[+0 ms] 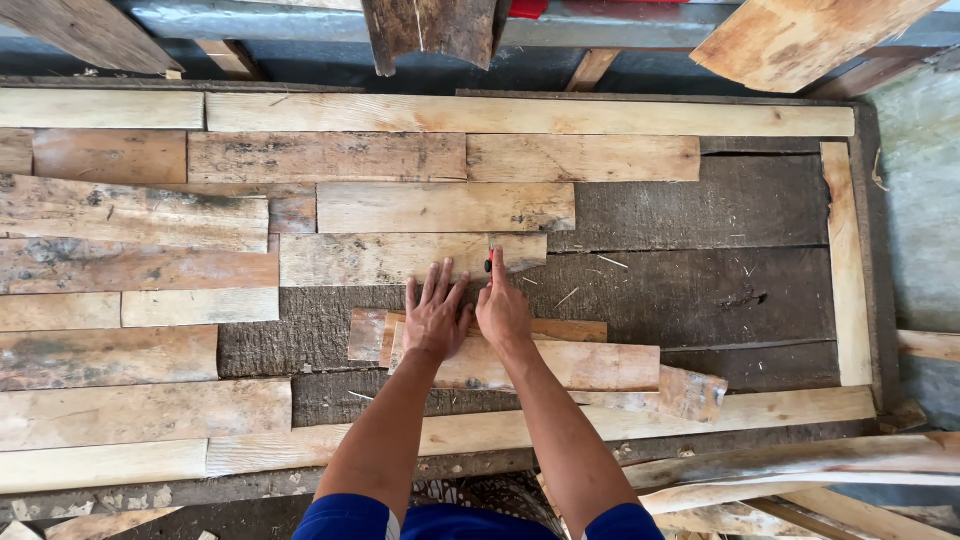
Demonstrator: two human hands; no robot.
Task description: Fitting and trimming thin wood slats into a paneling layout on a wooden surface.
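My left hand (434,315) lies flat, fingers spread, on a pale wooden plank (385,258) in the middle of a dark board covered with planks. My right hand (503,305) is beside it, index finger stretched forward along the plank's end, with a small dark object (488,266), perhaps a pencil or marker, pinched against it. Both wrists rest over a loose stack of short planks (580,365). A short offcut (520,250) sits just right of my right fingertip.
Rows of weathered planks (130,270) fill the left side and top of the dark board (720,290). An upright plank (846,270) lines the right edge. Long slabs (800,465) lie at the lower right. Rough boards (790,35) lean at the top.
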